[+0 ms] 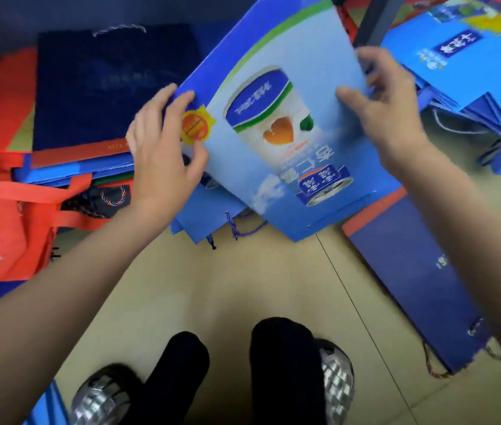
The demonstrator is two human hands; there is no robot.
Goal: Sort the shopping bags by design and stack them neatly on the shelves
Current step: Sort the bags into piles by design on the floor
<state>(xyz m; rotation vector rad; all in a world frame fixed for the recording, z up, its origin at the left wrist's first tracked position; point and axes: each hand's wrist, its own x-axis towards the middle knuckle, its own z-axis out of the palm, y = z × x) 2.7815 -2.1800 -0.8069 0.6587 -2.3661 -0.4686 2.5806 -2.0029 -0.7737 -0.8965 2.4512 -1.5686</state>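
Light-blue paper shopping bag with printed milk-powder can (pixel 286 142) is held flat and tilted by both hands above the beige floor (pixel 243 286).
Its 9 o'clock edge is pinched by the left hand (pixel 163 154), thumb on top; its 3 o'clock edge is gripped by the right hand (pixel 390 111), fingers curled. Matching blue bags (pixel 209 216) are piled beneath; navy paper bags (pixel 105 87) at 10 o'clock, red fabric bags (pixel 3 210) at 9, a blue stack (pixel 464 72) at 2.

Chinese print on the held light-blue bag (pixel 286 139) (seen upside down) is too blurred to read.
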